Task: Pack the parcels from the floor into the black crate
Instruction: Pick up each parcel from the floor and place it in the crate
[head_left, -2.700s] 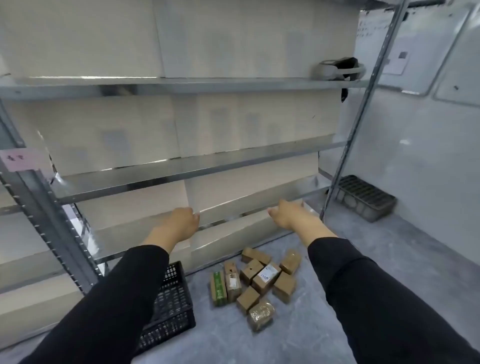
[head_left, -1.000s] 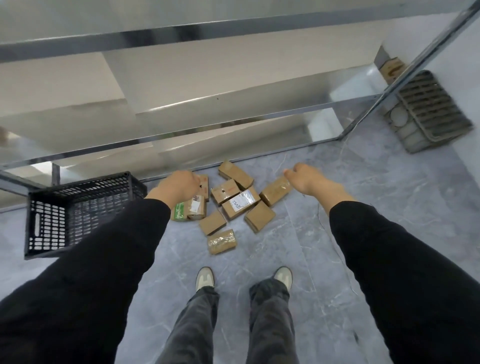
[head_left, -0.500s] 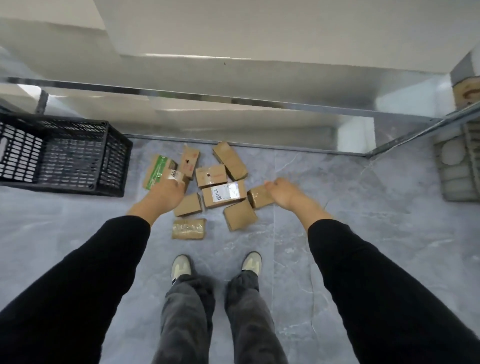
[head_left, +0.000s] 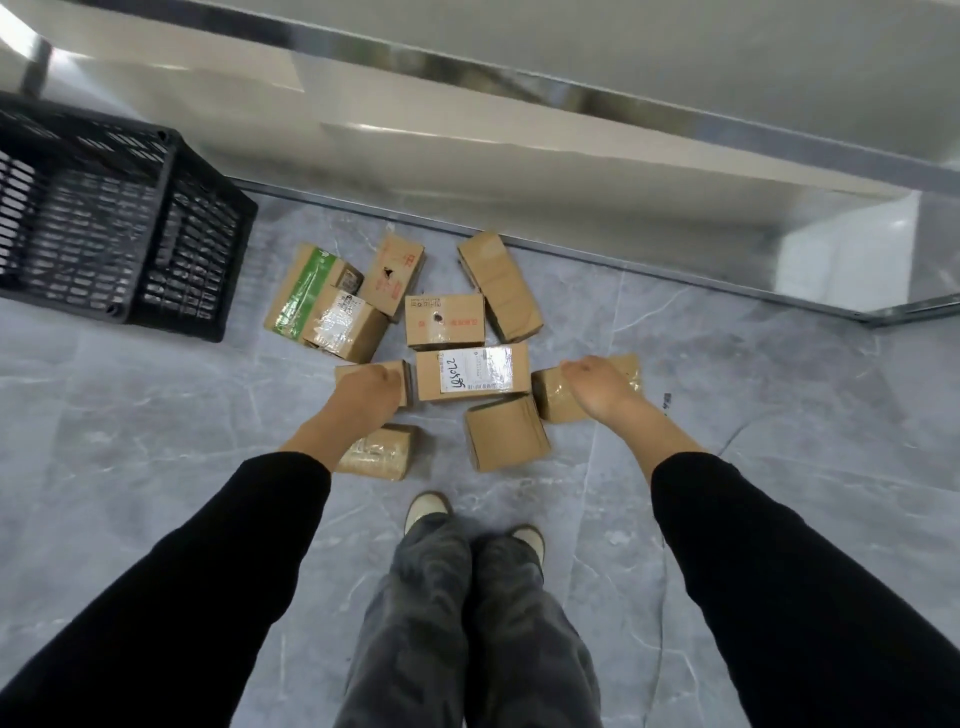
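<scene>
Several brown cardboard parcels lie in a cluster on the grey floor, among them one with a white label (head_left: 472, 371) in the middle. The black crate (head_left: 171, 156) stands at the left, with no parcel visible in it. My left hand (head_left: 363, 397) reaches down onto a small plain box (head_left: 407, 376) left of the labelled one. Its fingers are hidden behind the back of the hand. My right hand (head_left: 597, 389) hangs over a tape-wrapped parcel (head_left: 628, 371) on the right, with its fingers loose and pointing down.
A metal shelf rack (head_left: 571, 93) runs along the far side, with its base rail just behind the parcels. My feet (head_left: 426, 512) stand close to the nearest parcels. A green-taped box (head_left: 301, 291) lies nearest the crate, and a wrapped parcel (head_left: 382, 452) sits under my left forearm.
I have bent down from facing the shelves to looking at the floor. Both hands have dropped to the parcels. The left has shifted from the taped box near the crate to the small plain one.
</scene>
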